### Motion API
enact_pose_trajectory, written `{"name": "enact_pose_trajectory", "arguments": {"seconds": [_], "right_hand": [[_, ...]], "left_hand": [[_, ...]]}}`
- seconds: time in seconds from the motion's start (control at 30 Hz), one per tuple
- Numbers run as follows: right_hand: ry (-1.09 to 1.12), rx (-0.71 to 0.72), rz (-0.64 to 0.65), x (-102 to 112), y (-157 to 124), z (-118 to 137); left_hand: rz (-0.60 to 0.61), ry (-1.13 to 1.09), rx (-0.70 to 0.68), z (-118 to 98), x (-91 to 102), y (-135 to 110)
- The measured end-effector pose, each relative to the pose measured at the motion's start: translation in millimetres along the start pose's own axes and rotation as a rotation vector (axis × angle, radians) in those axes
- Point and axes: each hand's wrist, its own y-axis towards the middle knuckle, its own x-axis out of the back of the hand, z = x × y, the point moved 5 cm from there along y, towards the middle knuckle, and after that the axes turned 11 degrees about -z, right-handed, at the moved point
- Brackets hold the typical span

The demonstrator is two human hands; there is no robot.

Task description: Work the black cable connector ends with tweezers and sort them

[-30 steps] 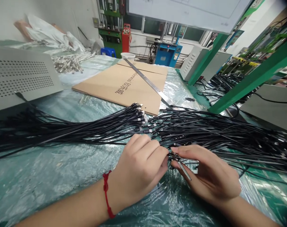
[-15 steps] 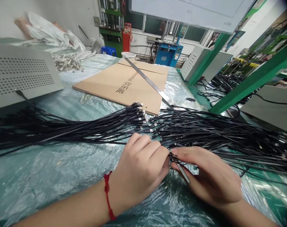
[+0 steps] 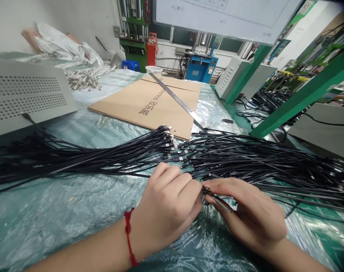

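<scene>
My left hand (image 3: pixel 172 198), with a red cord bracelet (image 3: pixel 128 236) at the wrist, is closed with the fingers curled in. What it grips is hidden behind the fingers. My right hand (image 3: pixel 248 211) pinches a thin, flat metal tool (image 3: pixel 223 203) between thumb and fingers, its free end pointing toward me. Small dark parts show where the fingertips of both hands meet. Just beyond the hands lie a left bundle of black USB cables (image 3: pixel 104 156), metal plugs toward the middle, and a right bundle of black cables (image 3: pixel 251 155).
A flat cardboard sheet (image 3: pixel 126 102) with a long steel ruler (image 3: pixel 177 99) across it lies behind the cables. A perforated grey metal box (image 3: pixel 27 94) stands at left, a green post (image 3: pixel 302 94) at right. Plastic film (image 3: pixel 75 211) covers the table.
The metal tool in my right hand has turned, so its flat face shows less and looks darker. Both hands stay close together in almost the same place. The view has shifted slightly.
</scene>
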Motion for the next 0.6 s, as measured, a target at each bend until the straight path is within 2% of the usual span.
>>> {"name": "enact_pose_trajectory", "arguments": {"seconds": [0.1,0.2,0.3,0.43,0.6], "right_hand": [[0.025,-0.09,-0.039,2,-7,-9],[0.103,-0.284,-0.116,3,-16,-25],[0.251,-0.466,-0.124,-2,-18,-36],[0.463,-0.657,-0.162,-7,-13,-41],[0.624,-0.875,-0.198,-16,-13,-51]], "left_hand": [[-0.011,-0.024,0.01,0,1.1,2],[-0.042,-0.058,0.027,0,4.1,6],[-0.053,-0.069,0.029,0,5.9,9],[-0.043,-0.077,-0.017,1,6.3,8],[-0.024,-0.088,-0.092,2,6.5,6]]}}
